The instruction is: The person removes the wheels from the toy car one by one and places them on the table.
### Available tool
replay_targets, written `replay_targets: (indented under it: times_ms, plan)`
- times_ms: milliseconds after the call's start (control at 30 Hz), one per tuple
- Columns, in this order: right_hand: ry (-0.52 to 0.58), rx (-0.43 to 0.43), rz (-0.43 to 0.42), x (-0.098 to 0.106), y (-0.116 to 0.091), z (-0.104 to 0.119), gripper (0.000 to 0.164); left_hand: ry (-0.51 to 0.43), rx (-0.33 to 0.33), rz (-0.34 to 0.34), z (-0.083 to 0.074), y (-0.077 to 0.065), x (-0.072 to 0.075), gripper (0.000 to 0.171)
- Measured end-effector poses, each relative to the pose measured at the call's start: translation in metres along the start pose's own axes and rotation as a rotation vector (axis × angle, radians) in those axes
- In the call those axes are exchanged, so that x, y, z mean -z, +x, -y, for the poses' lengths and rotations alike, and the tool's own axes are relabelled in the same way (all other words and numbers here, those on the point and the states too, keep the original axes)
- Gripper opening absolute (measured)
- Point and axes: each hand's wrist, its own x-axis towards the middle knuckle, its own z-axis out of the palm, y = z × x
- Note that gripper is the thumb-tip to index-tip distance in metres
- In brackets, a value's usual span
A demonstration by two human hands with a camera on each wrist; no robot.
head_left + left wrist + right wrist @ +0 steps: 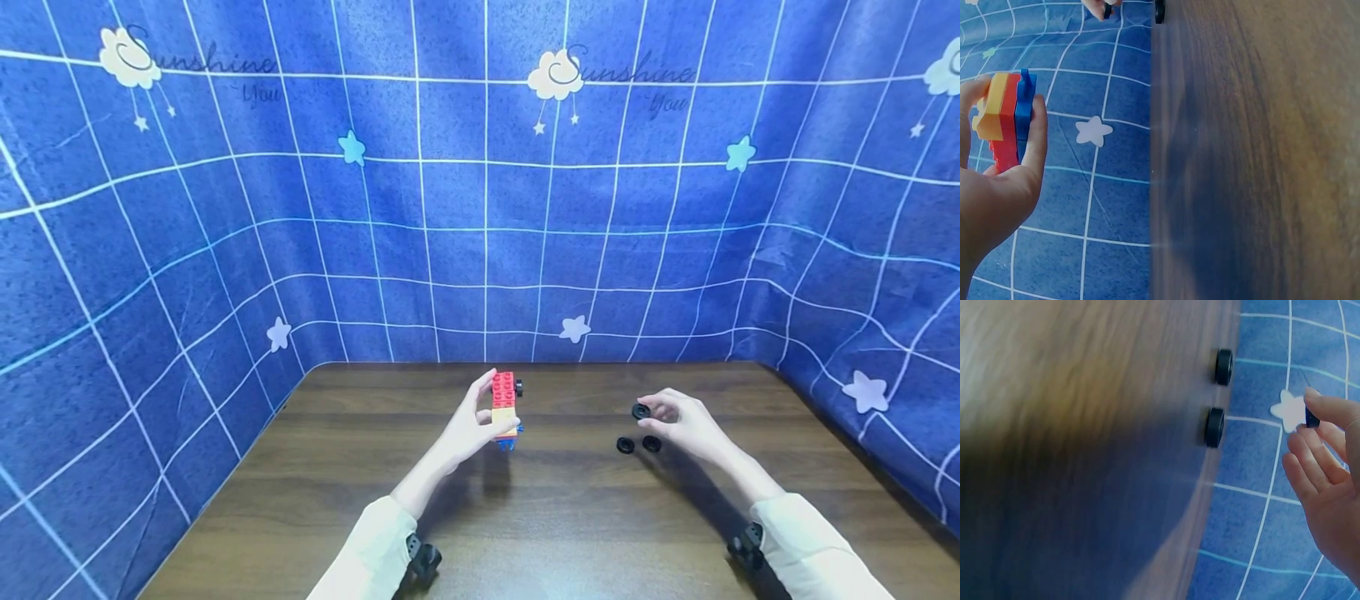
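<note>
My left hand (468,429) grips a toy brick car (504,400) above the table, thumb on one side and fingers on the other. The car has a red studded part, a yellow block and a blue base, which also shows in the left wrist view. One black wheel (519,387) sits on the car's right side. Between thumb and fingertips, my right hand (686,423) pinches a loose black toy wheel (641,411). Two more black wheels, a left one (625,445) and a right one (652,443), lie on the table just below that hand.
The brown wooden table (570,508) stretches under both hands. A blue curtain (480,192) with white grid lines and stars hangs along its back and sides. Each wrist carries a black camera mount, one on the left (424,558) and one on the right (746,547).
</note>
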Motion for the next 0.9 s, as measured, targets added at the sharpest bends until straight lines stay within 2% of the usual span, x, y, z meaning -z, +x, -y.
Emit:
replay_targets:
  times_ms: [600,900]
  plan:
    - [-0.077,-0.037,0.030,0.017,-0.012,-0.024,0.027,-0.008,0.016,-0.023,0.002,0.001,0.001,0.082]
    - [-0.055,-0.108,0.108,0.023,-0.017,-0.029,0.026,0.006,0.023,-0.034,0.002,0.000,0.001,0.081]
